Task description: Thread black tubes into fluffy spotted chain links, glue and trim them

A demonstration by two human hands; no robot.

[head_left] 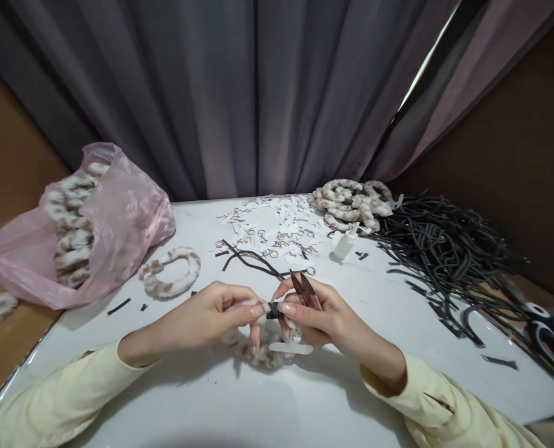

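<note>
A furry white and brown ring [258, 353] hangs between my hands over the white table, a black band [273, 310] wrapped around its upper part. My left hand [230, 311] pinches the fur just left of the band. On the other side, my right hand [317, 314] grips the ring with thumb and fingers, and a pair of small scissors [304, 289] is tucked in the same hand, blades pointing up. A white tag [291, 348] dangles from the ring below my right fingers. The scissors' handles are hidden by the hand.
A pink plastic bag [132, 211] of furry rings stands left, with a loose furry ring [190, 274] beside it. Small metal rings with white tags [277, 230] lie at the back. Rightward are stacked furry rings [352, 202], a small bottle [345, 244], black cords [440, 249] and larger scissors [550, 342].
</note>
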